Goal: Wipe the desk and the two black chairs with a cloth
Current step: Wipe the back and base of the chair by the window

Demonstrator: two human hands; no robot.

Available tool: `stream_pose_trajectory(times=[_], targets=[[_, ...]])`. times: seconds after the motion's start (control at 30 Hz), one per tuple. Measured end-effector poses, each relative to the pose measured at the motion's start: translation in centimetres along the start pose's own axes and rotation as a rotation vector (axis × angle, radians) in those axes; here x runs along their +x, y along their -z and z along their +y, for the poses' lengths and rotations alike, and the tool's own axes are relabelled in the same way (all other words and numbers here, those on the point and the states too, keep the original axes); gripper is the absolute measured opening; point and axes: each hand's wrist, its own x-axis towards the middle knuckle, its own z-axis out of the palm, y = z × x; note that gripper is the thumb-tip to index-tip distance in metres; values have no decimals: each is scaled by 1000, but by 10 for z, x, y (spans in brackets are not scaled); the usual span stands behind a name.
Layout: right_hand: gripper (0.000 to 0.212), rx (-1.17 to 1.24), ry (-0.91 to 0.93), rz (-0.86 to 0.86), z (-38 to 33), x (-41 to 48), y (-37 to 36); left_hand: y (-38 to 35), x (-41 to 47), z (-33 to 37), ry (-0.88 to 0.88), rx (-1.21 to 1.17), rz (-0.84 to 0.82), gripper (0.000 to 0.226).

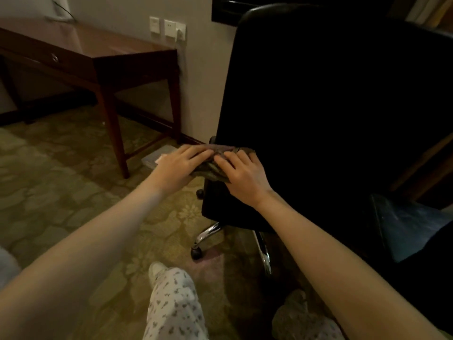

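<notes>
A crumpled cloth (213, 171) is pressed onto the black office chair's (318, 106) left edge by the left hand (181, 165) and right hand (242, 175), fingers laid nearly flat. A wooden desk (110, 52) stands far left below wall sockets (169, 28). Patterned carpet (61, 180) is laid underneath.

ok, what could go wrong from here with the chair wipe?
The black chair stands on casters; left hand and right hand press the cloth at its side edge, so a push may roll or swivel it away. The cloth sits bunched partly over that edge and could slip off to the carpet.
</notes>
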Motion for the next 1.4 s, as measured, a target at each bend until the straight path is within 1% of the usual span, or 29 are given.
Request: stream_pose_trajectory(times=[0.03,0.13,0.17,0.23,0.3,0.37,0.47,0.5,0.6,0.73,0.87,0.93,1.03,1.13,1.2,1.23,1.3,1.33,1.37,1.4], targets=[[51,-31,18,39,3,7,5,7,3,-3,-15,21,44,51],[46,-116,54,108,18,25,14,22,16,-7,-5,27,103,50],[46,-149,62,110,24,29,16,22,21,-8,4,20,115,52],[46,-221,82,91,36,34,16,22,29,-8,25,31,127,62],[44,-282,92,61,43,31,10,18,36,-8,13,31,135,66],[45,-329,107,35,43,22,-3,5,37,-11,44,33,81,69],[49,-331,119,-14,37,5,-31,-31,28,-14,217,-14,-117,71],[50,-327,127,-21,35,-1,-38,-44,24,-14,247,-46,-121,72],[55,-294,159,-11,34,-18,-61,-80,13,-13,181,-127,-29,85],[66,-205,182,15,34,-45,-91,-114,2,-14,142,-221,87,77],[63,-170,167,40,28,-65,-116,-146,-6,-7,154,-221,213,73],[62,-155,154,45,26,-70,-125,-156,-7,-5,166,-236,250,75],[67,-113,162,9,25,-79,-134,-172,-13,-6,128,-239,282,71],[65,-90,197,-30,23,-92,-141,-187,-19,-3,119,-206,262,72],[61,-65,172,-58,20,-98,-143,-196,-22,-1,131,-195,245,73],[59,-41,154,-76,18,-101,-145,-200,-25,1,129,-199,232,71],[54,11,123,-139,10,-111,-148,-208,-33,5,119,-211,169,61],[53,26,108,-192,5,-119,-150,-211,-37,9,113,-217,93,57],[55,40,89,-257,1,-126,-152,-213,-39,16,125,-229,-22,55],[57,57,52,-329,-3,-133,-152,-215,-38,23,167,-250,-185,56]])
